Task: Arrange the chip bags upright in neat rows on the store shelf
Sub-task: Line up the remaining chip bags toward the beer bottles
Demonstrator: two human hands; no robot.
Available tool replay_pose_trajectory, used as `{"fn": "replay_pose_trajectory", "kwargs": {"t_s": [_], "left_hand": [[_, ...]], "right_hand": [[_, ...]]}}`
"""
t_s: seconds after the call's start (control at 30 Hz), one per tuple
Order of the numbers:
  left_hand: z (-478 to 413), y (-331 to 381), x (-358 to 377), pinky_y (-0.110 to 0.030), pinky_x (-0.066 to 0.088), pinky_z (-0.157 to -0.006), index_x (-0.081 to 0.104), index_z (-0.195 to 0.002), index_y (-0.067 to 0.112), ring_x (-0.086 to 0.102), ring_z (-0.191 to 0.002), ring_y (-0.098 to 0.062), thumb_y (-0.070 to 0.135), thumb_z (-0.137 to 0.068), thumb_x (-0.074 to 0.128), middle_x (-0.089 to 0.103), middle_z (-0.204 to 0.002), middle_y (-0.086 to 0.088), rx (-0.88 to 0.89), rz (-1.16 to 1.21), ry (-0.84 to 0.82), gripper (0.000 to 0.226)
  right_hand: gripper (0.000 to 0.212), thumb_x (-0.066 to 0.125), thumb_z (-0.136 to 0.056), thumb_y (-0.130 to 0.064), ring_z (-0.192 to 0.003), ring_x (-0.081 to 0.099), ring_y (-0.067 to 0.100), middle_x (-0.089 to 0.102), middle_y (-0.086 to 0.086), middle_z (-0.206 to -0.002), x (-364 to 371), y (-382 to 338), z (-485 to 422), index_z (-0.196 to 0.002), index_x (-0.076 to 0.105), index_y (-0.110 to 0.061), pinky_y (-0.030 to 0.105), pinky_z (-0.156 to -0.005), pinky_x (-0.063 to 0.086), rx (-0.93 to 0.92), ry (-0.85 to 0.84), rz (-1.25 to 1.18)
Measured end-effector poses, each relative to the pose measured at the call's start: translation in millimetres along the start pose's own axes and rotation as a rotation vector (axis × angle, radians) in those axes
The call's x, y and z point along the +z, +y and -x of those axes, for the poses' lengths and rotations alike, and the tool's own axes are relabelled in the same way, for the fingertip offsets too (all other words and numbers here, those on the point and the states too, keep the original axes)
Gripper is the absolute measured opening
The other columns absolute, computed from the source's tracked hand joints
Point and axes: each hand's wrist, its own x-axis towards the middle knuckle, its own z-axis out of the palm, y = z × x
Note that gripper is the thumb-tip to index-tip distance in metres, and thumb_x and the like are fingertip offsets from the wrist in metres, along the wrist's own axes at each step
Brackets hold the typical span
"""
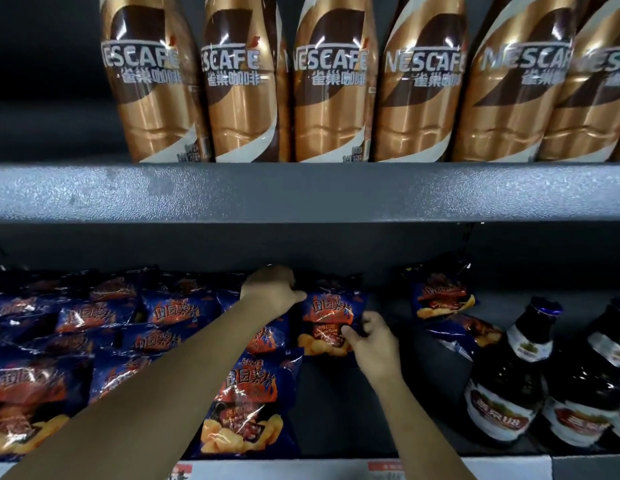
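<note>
- The lower shelf [336, 410] is dark grey metal in dim light; blue chip bags [170, 313] fill its left part.
- One chip bag [327, 317] stands upright at the far middle; the right hand [374, 344] pinches its lower right edge.
- The left hand [270, 292] touches its top left corner; whether it grasps, I cannot tell.
- Dark bottles [502, 393] stand at the right, and golden coffee bottles [332, 81] on the upper shelf [301, 192].

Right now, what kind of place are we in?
Probably a shop: a dark grey metal shelf carries shiny gold coffee bottles, matching dark blue chip bags sit below, white price labels line the edge.
</note>
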Motion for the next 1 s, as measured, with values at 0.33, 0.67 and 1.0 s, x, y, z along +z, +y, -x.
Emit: {"fn": "replay_pose_trajectory", "kwargs": {"t_s": [0.33, 0.67, 1.0], "left_hand": [[-3, 1, 2, -0.038, 0.056, -0.085, 0.059, -0.121, 0.015, 0.064, -0.1, -0.026, 0.051, -0.085, 0.067, 0.064, -0.116, -0.005, -0.045, -0.173, -0.031, 0.051], [5, 44, -5, -0.03, 0.051, -0.085, 0.067, -0.1, 0.02, 0.063, -0.097, -0.016, 0.033, -0.095, 0.059, 0.068, -0.1, 0.004, 0.215, 0.259, 0.076, 0.016], [-10, 123, 41, -0.029, 0.049, -0.086, 0.062, -0.113, 0.022, 0.062, -0.105, -0.018, 0.042, -0.087, 0.067, 0.066, -0.114, 0.003, 0.238, 0.473, 0.003, 0.033]], "right_hand": [[0.059, 0.075, -0.09, -0.028, -0.126, 0.057, 0.023, 0.056, 0.007, -0.137, -9, 1, 9, -0.143, 0.05, -0.017, 0.034, -0.102, 0.048, 0.052, -0.108, -0.094], [0.013, 0.062, -0.096, -0.007, -0.075, 0.064, 0.015, 0.07, 0.004, -0.087, -51, -33, 18, -0.092, 0.066, -0.019, 0.028, -0.066, 0.051, -0.062, 0.17, -0.483], [0.016, 0.059, -0.094, 0.004, -0.06, 0.059, 0.012, 0.065, 0.002, -0.071, -80, -44, 50, -0.087, 0.068, -0.008, 0.025, -0.056, 0.049, -0.092, 0.207, -0.665]]}}
